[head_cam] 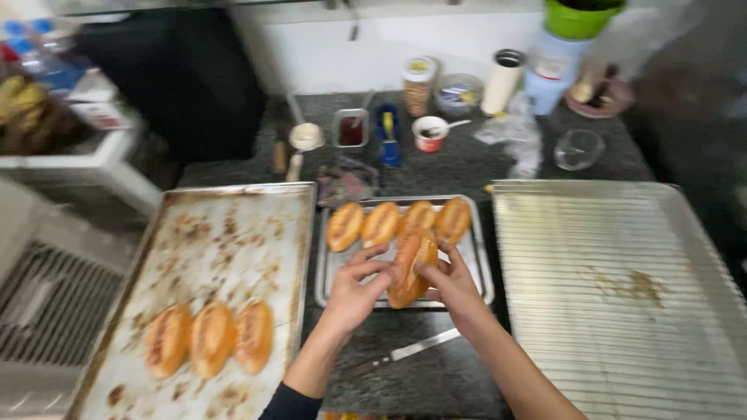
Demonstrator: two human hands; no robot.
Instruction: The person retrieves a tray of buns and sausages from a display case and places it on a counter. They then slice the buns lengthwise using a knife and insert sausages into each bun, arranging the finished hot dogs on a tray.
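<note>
- Both hands hold one bread roll (411,268) between them, above the near edge of a small metal tray (480,276).
- Left hand (358,292): fingers curled around the roll's left side, thumb on top; grasping the roll.
- Right hand (451,281): fingers closed against the roll's right side; also grasping the roll.
- Roll is golden-brown, elongated, its long axis running roughly away from the person, tilted slightly to the right.
- Four more rolls (398,222) lie side by side along the far part of the small tray, touching or nearly touching one another.
- Large baking sheet (233,233) to the left, stained with brown baked-on marks; three rolls (210,338) lie in a row at its near left part.
- Large ridged tray (622,295) to the right, with a faint brown smear near its middle.
- A knife (408,351) lies on the dark speckled worktop (420,381) just in front of the small tray, between the forearms.
- At the back of the worktop: a red-and-white cup (429,134) with a spoon, a small container of dark red filling (351,128), a glass bowl (579,148), jars and bottles; detail blurred.
</note>
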